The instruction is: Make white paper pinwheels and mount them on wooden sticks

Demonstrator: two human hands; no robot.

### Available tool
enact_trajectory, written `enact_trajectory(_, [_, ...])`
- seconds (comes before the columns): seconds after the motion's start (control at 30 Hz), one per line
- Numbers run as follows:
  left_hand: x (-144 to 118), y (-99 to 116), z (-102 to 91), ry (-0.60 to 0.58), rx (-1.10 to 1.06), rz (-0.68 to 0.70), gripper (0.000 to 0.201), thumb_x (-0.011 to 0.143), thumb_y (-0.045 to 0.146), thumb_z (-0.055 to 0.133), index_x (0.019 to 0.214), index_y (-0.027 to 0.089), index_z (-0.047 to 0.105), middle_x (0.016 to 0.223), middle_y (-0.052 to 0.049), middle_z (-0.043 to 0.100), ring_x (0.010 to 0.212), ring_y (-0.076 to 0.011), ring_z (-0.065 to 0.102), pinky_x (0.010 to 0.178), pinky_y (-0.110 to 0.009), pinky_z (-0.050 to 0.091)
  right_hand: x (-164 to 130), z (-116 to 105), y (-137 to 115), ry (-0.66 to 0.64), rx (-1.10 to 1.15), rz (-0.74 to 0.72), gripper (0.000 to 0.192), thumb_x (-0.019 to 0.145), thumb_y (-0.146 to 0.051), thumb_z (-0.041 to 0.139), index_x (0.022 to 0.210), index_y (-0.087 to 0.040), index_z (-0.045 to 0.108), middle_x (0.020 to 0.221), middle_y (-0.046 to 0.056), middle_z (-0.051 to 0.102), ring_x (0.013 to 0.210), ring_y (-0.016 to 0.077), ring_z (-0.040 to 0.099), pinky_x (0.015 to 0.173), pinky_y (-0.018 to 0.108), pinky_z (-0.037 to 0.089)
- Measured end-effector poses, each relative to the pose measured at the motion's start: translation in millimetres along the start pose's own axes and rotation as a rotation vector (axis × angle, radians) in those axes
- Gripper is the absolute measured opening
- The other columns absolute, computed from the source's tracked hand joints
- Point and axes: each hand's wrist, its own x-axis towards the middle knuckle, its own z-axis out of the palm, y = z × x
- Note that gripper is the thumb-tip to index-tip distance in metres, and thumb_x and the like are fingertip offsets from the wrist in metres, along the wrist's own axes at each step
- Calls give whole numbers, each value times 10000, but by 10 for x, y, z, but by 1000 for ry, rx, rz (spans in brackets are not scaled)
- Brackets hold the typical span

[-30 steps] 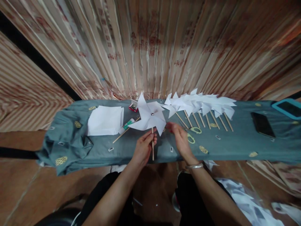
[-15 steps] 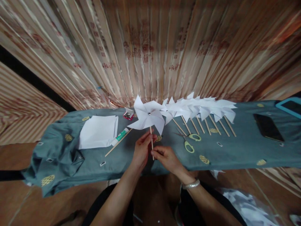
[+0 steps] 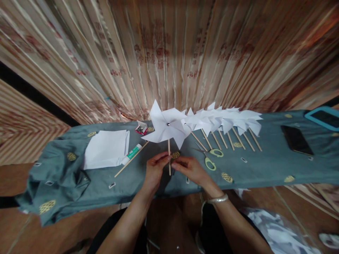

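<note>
A white paper pinwheel (image 3: 167, 125) on a thin wooden stick (image 3: 169, 155) stands upright over the grey-green cloth (image 3: 265, 165). My left hand (image 3: 154, 171) pinches the stick low down from the left. My right hand (image 3: 190, 169), with a silver bangle at the wrist, pinches the same stick from the right at about the same height. To the right lies a row of several finished white pinwheels (image 3: 225, 121) with their sticks pointing toward me. Yellow-handled scissors (image 3: 210, 158) lie just right of my right hand.
A stack of white paper (image 3: 106, 148), a glue stick (image 3: 131, 154), a loose wooden stick (image 3: 129, 161) and a small red box (image 3: 140, 128) lie to the left. A dark phone (image 3: 295, 140) and a teal-cased tablet (image 3: 323, 118) lie at the right. Paper scraps (image 3: 280, 233) cover the floor.
My right hand came in from the right of the pinwheel's blades and took hold of the stick beside my left hand. The pinwheel stays upright.
</note>
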Motion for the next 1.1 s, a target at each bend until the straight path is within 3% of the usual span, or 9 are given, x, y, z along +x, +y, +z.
enact_trajectory(0.17, [-9, -81, -38, -32, 70, -8, 241, 512, 245, 876, 731, 187, 793, 739, -41, 763, 755, -198, 677, 826, -335, 501, 139, -337, 12, 353, 305, 5, 419, 669, -562, 792, 920, -234, 723, 900, 31, 758, 838, 191, 690, 810, 341, 547])
enact_trajectory(0.3, [-41, -131, -47, -64, 94, -45, 250, 502, 236, 878, 731, 181, 796, 744, -45, 765, 734, -190, 671, 825, -334, 500, 181, -376, -28, 483, 445, -1, 476, 543, -513, 885, 898, -245, 715, 798, 3, 746, 775, 177, 691, 792, 334, 560])
enact_trajectory(0.43, [-61, -150, -61, -80, 102, -52, 247, 498, 244, 879, 725, 189, 799, 747, -44, 770, 731, -187, 670, 823, -334, 509, 159, -309, -95, 451, 501, 47, 454, 502, -465, 915, 839, -236, 714, 677, -20, 723, 656, 160, 663, 684, 303, 549])
enact_trajectory(0.7, [-47, -174, -94, -68, 115, -22, 243, 504, 261, 871, 729, 201, 800, 756, -40, 777, 739, -184, 675, 801, -321, 520, 157, -215, -201, 400, 597, 108, 416, 456, -397, 937, 777, -223, 737, 679, -22, 731, 584, 126, 613, 613, 266, 516])
enact_trajectory(1.0, [-29, -212, -109, -77, 133, -11, 313, 475, 315, 870, 752, 189, 799, 756, -41, 783, 729, -198, 696, 800, -343, 536, 128, -18, -226, 326, 532, 73, 381, 508, -497, 902, 713, -228, 726, 655, -31, 704, 579, 116, 593, 593, 254, 498])
enact_trajectory(1.1, [-26, -216, -120, -98, 138, 4, 310, 501, 318, 871, 777, 192, 802, 791, -44, 789, 766, -206, 706, 834, -352, 536, 90, -62, -221, 265, 432, 69, 399, 552, -566, 860, 679, -214, 720, 628, -16, 688, 564, 125, 583, 562, 260, 479])
